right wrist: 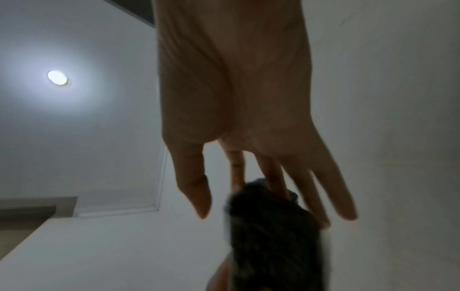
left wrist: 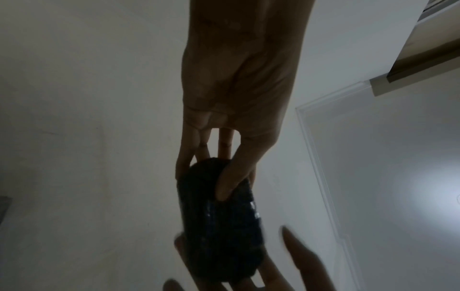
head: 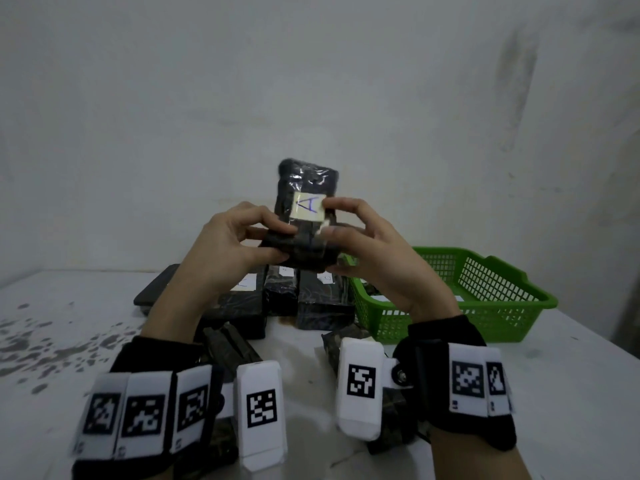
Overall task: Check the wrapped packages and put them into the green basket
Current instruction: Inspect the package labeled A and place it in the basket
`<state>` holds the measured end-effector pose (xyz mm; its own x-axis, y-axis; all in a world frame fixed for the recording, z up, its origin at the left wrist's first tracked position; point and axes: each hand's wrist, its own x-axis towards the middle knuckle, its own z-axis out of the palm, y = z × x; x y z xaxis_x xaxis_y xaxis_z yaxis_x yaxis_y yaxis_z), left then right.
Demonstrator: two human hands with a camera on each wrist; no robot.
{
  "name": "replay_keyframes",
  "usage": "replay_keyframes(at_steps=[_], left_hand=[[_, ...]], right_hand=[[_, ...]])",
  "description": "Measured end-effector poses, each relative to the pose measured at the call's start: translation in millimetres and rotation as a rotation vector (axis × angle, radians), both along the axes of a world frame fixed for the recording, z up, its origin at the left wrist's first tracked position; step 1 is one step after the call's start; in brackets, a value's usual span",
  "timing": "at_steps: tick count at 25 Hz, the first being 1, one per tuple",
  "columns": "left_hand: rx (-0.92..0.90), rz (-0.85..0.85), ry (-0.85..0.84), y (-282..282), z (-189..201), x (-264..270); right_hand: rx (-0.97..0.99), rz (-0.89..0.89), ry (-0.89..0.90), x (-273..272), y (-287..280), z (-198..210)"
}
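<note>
Both hands hold one wrapped package [head: 304, 216] up above the table [head: 571, 375], in front of the chest and over the row of other packages [head: 325, 299] lying on the surface. The left hand [head: 228, 244] pinches the package's lower end between thumb and curled fingers; the left wrist view shows the thumb pressed onto the dark wrap. The right hand [head: 367, 247] grips the same lower end from the other side, with the forefinger and thumb at the edge of the white label [head: 308, 206] marked with a letter A. The package's long axis stands nearly upright, tilted a little away from the person, so the label faces the head camera; this looks like the checking step. The green basket [head: 491, 306] sits on the table to the right and below the held package, just beside the row of packages, with its open top facing up. The right hand is the nearer one to it, so the coming move likely runs rightward and down, with the package tipped from upright to lying flat to fit inside. Something pale already lies in the basket, though it is too hidden to name.
</note>
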<state>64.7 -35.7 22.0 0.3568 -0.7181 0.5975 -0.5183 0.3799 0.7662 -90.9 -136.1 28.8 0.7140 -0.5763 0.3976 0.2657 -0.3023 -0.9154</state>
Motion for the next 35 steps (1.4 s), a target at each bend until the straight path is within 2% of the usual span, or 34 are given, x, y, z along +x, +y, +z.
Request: replay_keyframes(at_steps=[3, 5, 8, 10, 13, 15, 17, 19, 21, 23, 25, 28, 35], left_hand=[[0.034, 0.024, -0.046, -4, -2, -1], [0.057, -0.002, -0.066, -5, -2, -5], [0.077, -0.083, -0.109, -6, -2, -8], [0.069, -0.109, -0.111, -5, -3, -9], [0.073, -0.054, -0.029, -6, -2, -8], [0.118, -0.114, -0.041, -7, -2, -10], [0.129, -0.198, -0.076, -7, -4, -11], [0.103, -0.23, -0.064, -6, -3, -9], [0.063, -0.249, -0.049, -4, -3, -7], [0.056, -0.259, 0.001, -5, -3, -8], [0.078, -0.282, 0.101, -12, -4, -10], [0.08, -0.302, 0.258, -21, -5, -7], [0.06, -0.134, 0.136, -22, -3, -10]], right_hand=[[0.176, -0.14, -0.083, 3, -12, -2], [0.249, -0.146, -0.145, 5, -14, -3], [0.256, -0.13, -0.255, 2, -17, -4], [0.171, -0.123, -0.288, -3, -16, -1], [-0.13, -0.134, -0.162, -4, -8, 2], [-0.264, -0.091, -0.078, 0, 0, 1], [-0.314, 0.004, -0.031, 4, 6, -1], [-0.266, 0.119, -0.015, 7, 8, -2], [-0.106, 0.192, -0.031, 10, 9, -1], [-0.048, 0.135, -0.005, 12, 11, 1], [-0.108, 0.063, 0.043, 12, 16, 3], [-0.144, 0.046, 0.042, 11, 18, 2], [-0.048, 0.128, -0.106, 18, 14, -2]])
